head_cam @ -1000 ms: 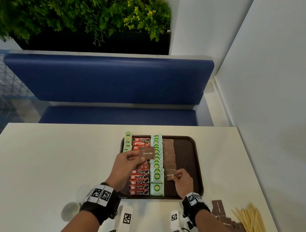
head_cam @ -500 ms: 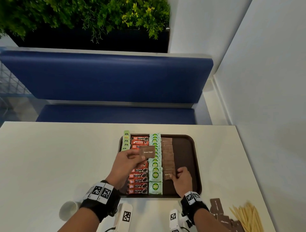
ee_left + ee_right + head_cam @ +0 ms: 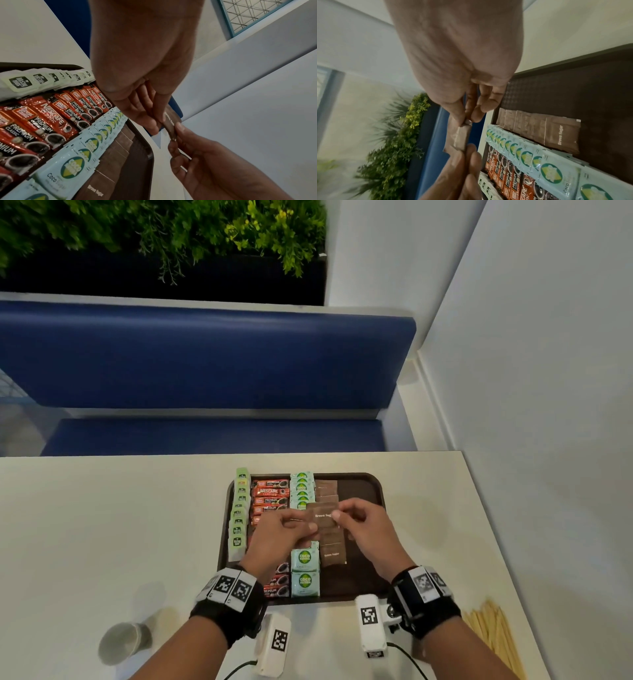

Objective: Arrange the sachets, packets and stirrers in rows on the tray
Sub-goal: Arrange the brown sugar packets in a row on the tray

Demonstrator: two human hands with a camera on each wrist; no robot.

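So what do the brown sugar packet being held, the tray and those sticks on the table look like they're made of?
Brown sugar packet: looks like matte brown paper, no shine, flat printed lettering.
Tray: probably hard plastic, dark brown, with a fine textured pattern on its bare floor.
Sticks: likely wood, pale tan and thin; too small to be sure.

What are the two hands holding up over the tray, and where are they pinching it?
A brown sugar sachet. The left hand pinches its left edge and the right hand pinches its right edge, above the tray.

A café booth: blue padded bench (image 3: 205, 361), white table (image 3: 102, 525), planter (image 3: 164, 234).
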